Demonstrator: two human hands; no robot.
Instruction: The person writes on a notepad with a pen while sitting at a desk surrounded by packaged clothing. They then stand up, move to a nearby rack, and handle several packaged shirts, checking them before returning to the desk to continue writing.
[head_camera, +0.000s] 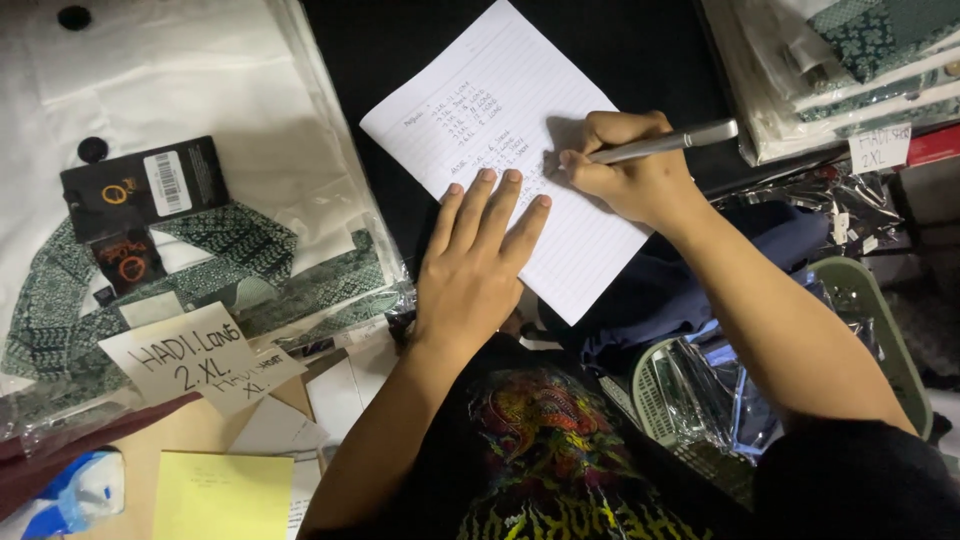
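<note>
Fingers of right hand (630, 175) clamped on silver pen (665, 143), tip on lined paper (500, 110); left hand (475, 265) flat on sheet, fingers together.

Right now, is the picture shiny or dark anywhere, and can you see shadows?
In the head view, glare shines off the plastic bags at right and the wrapped shirt; the right hand with its pen casts a small shadow on the lined paper; the background cloth stays very dark.
</note>
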